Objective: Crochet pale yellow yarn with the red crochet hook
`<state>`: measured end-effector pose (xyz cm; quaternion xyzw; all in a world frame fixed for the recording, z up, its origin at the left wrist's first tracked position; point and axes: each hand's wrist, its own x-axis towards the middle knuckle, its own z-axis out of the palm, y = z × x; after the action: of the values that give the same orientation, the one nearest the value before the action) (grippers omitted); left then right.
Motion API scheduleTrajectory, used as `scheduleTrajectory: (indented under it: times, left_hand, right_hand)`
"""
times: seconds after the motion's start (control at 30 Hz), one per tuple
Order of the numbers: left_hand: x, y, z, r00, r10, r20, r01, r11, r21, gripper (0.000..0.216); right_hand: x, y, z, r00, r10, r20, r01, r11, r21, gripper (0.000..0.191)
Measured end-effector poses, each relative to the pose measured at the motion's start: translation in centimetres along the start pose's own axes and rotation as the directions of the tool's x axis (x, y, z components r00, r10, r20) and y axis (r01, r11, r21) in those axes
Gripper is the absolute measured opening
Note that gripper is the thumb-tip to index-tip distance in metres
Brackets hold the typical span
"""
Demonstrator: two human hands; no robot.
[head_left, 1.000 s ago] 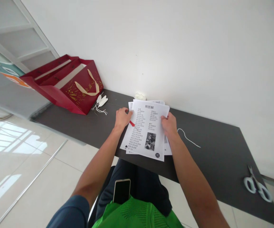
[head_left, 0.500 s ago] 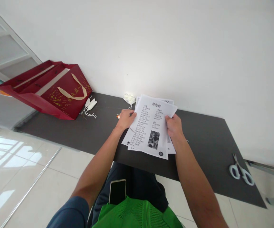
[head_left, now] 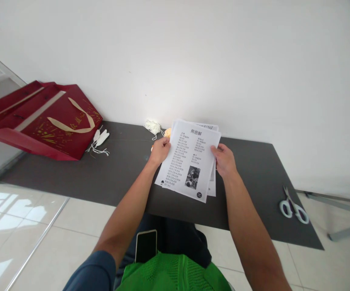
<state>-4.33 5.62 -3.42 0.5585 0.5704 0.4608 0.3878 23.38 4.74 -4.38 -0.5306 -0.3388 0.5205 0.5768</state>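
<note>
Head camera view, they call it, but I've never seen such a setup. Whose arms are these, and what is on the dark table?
No machine here: a person wears a camera on the head, looking forward and down, so the bare arms are their own. The left hand and right hand each close their grip on a side edge of a stack of printed sheets, held over a dark table. On it lie a red gift bag, white tags with strings, a small white clump of yarn by the wall, and white-handled scissors far right. A phone rests on the person's lap.
</note>
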Motion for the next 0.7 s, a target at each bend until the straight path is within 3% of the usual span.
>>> scheduleTrajectory:
  times: [0.17, 0.4, 0.7]
  left_hand:
    - [-0.2, -0.2, 0.3, 0.999, -0.026, -0.02, 0.025, 0.998, -0.053, 0.029]
    - [-0.5, 0.1, 0.7, 0.987, -0.071, -0.142, 0.06, 0.995, -0.08, 0.019]
    - [-0.8, 0.1, 1.7, 0.959, -0.147, -0.243, 0.105, 0.978, -0.181, 0.022]
  right_hand:
    - [0.1, 0.5, -0.1, 1.0, -0.007, 0.027, 0.007, 1.0, -0.009, 0.035]
    - [0.0, 1.0, 0.5, 0.997, -0.063, -0.043, 0.059, 0.994, -0.09, 0.041]
    - [-1.0, 0.8, 0.7, 0.996, -0.075, 0.039, 0.079, 0.987, -0.14, 0.043]
